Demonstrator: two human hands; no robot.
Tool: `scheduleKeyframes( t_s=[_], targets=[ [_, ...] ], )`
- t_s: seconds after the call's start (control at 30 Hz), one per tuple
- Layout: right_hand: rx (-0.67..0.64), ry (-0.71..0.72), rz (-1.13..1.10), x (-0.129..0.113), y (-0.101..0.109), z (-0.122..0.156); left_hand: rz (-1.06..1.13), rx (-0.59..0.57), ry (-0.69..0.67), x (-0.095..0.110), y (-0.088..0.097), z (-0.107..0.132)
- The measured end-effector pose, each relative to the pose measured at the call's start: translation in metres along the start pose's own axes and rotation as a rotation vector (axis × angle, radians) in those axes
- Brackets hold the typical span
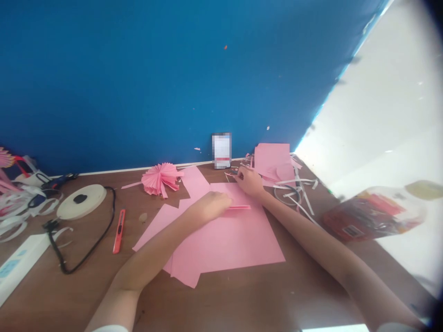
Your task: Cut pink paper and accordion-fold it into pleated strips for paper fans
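My left hand point(216, 205) is closed round one end of a narrow folded pink paper strip point(241, 207), whose other end points right. Beneath it lie large pink paper sheets point(228, 244), overlapping on the table. Farther back, my right hand point(249, 181) reaches to the sheets' far edge with its fingers curled. A small dark object point(234, 172) shows at those fingertips, too little of it visible to name. Left of the sheets rests a pleated pink paper rosette point(161, 179).
A phone point(221, 152) leans on the blue wall. Pink paper point(272, 157) and white strips point(304, 193) lie at the back right. Leftward are a red utility knife point(119, 231), a white round reel point(82, 201), a black cable point(104, 244) and a power strip point(22, 265). A plastic bag point(370, 214) sits right.
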State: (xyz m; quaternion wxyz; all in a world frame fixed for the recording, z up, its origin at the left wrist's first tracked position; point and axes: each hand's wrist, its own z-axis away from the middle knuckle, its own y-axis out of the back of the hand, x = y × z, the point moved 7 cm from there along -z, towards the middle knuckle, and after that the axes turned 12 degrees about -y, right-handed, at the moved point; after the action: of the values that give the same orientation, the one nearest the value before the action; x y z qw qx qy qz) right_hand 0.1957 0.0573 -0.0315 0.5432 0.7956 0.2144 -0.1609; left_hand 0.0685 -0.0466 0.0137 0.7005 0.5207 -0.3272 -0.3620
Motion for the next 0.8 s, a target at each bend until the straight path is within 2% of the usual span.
scheduleKeyframes(
  t_s=[0.03, 0.13, 0.23, 0.47, 0.63, 0.8],
  targets=[
    [-0.011, 0.010, -0.019, -0.001, -0.001, -0.002, 0.029, -0.009, -0.008, -0.001, -0.004, -0.003],
    [0.002, 0.120, -0.083, -0.013, -0.003, -0.011, 0.170, -0.152, 0.010, -0.007, -0.024, -0.012],
    [0.046, 0.164, -0.052, -0.025, -0.009, -0.024, 0.274, -0.251, 0.050, -0.011, -0.035, -0.017],
    [-0.014, 0.084, -0.010, -0.033, -0.030, -0.032, 0.402, -0.319, 0.053, -0.012, -0.048, -0.019],
    [0.003, 0.091, -0.021, -0.032, -0.029, -0.032, 0.340, -0.280, 0.049, -0.019, -0.051, -0.023],
    [0.031, 0.088, -0.046, -0.031, -0.025, -0.033, 0.378, -0.301, 0.042, -0.020, -0.054, -0.023]
  ],
)
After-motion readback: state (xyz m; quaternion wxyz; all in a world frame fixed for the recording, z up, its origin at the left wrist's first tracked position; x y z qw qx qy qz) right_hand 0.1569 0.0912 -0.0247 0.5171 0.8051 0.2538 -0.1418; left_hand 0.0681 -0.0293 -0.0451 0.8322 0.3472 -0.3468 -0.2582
